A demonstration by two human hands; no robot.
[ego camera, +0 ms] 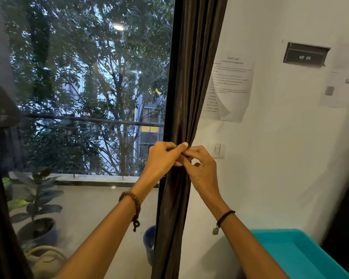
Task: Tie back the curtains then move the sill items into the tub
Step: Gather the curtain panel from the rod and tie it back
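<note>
White wall (280, 158) and a tall pane of window glass (79, 87) frame the scene at dusk, with trees and a lit building beyond the pane. A person stands at the right side of the window, gathering a dark brown curtain (193, 67) into a narrow, softly pleated column against the black frame. The left hand (161, 158) and the right hand (201, 168) meet at the bunched waist of the cloth. Their fingers (182, 147) are curled in and pinch the gathered folds, thumb against knuckle. Whether a tie-back band is already between them cannot be told.

By this view the job is in its first half: the curtain is drawn aside and cinched by hand, but no finished knot or fastening shows. A dark mass at the far left edge may be a second curtain, though its state is unclear.

The teal plastic tub (278, 232), smooth-walled and rectangular, waits low at the right against the wall. Nothing shows in the part of it in view. No sill items can be picked out with certainty.

The cloth looks thin with a slight sheen. Curling printed sheets (230, 87) and a black sign (305, 56) hang on the wall. A wooden bead bracelet (134, 200) circles the left wrist.
</note>
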